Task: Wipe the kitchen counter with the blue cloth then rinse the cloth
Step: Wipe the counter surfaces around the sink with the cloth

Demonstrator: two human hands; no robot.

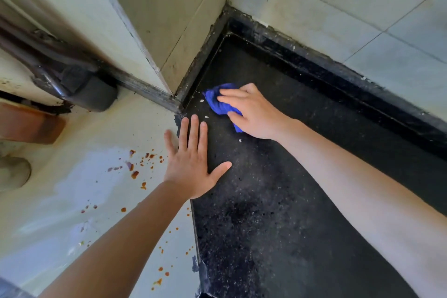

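Observation:
The blue cloth (219, 101) lies bunched on the black speckled counter (266, 213), close to its far left corner. My right hand (251, 113) presses down on the cloth and grips it, covering its right half. My left hand (191, 162) lies flat with fingers spread at the counter's left edge, part on the counter and part over the pale surface beside it. Small white crumbs (206, 116) dot the counter near the cloth.
A pale surface (79, 196) to the left carries orange-red splatters (135, 173). A dark pipe fitting (84, 89) sits at the wall on the left. Tiled walls (314, 5) meet at the corner, with a raised black ledge (314, 60) along the back.

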